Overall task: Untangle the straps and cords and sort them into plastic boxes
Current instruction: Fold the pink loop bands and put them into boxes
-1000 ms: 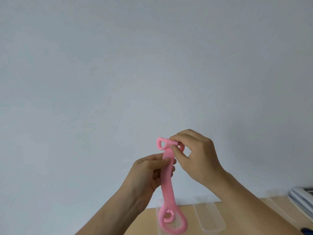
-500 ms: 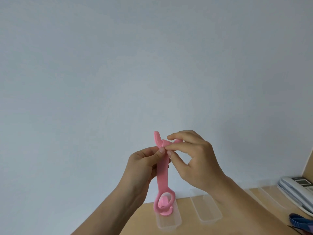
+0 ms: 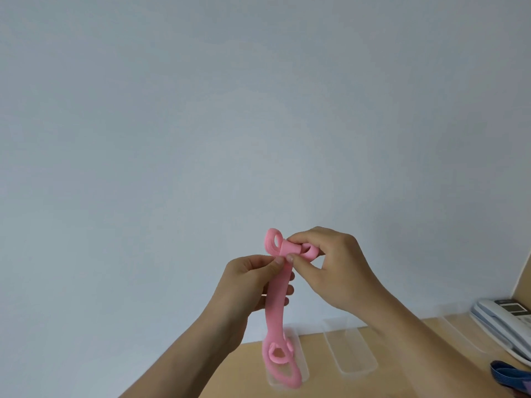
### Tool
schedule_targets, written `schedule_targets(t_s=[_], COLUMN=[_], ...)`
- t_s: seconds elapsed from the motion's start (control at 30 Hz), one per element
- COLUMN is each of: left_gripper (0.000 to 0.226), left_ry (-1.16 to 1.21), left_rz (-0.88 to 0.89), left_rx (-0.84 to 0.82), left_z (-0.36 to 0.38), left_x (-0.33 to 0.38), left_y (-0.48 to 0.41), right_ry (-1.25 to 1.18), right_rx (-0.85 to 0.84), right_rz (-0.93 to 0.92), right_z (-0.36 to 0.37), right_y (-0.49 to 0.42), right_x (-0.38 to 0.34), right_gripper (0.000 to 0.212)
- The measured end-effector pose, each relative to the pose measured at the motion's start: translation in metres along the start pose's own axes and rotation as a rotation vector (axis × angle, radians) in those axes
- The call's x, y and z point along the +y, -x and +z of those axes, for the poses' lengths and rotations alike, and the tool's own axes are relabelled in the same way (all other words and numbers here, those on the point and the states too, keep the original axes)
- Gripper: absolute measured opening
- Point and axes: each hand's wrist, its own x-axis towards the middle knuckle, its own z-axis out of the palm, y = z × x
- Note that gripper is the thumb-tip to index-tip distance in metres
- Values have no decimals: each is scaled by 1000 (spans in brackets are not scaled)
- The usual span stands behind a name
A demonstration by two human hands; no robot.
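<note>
I hold the pink strap (image 3: 277, 297) up in front of the wall, my left hand (image 3: 248, 282) pinching it just under its top loop and my right hand (image 3: 334, 265) gripping that loop. Its lower end dangles below my hands, over a clear box (image 3: 301, 366) on the bench (image 3: 402, 377).

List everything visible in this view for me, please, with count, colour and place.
pink strap: one, pink, held up in both hands, its lower loop hanging in front of the left-most box
plastic boxes: at least three, clear, in a row on the table
table: one, light wood, bottom
telephone: one, white, far right
blue strap: one, bottom right corner
wall: pale blue-grey
left hand: grips strap's middle
right hand: pinches top end
</note>
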Motion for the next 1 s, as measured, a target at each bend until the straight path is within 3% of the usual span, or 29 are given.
schedule_targets(t_s=[0.23,0.43,0.6,0.87,1.0], left_gripper=[63,44,33,31,44], left_ry=[-45,109,170,88,114], left_rz=[-13,-29,-48,44,47], left_rx=[-88,-72,-57,-46,8], left_z=[-8,-9,-9,-6,-5], left_x=[3,3,-2,-3,-2], left_y=[-2,-4,-1,1,-2], right_ry=[143,170,39,-189,-129], right_rx=[90,175,63,6,-133], right_rz=[-124,-214,-183,-53,80], right_z=[8,16,15,13,11], right_y=[4,7,10,8,7], right_x=[3,3,3,5,11], right_gripper=[16,23,21,17,25])
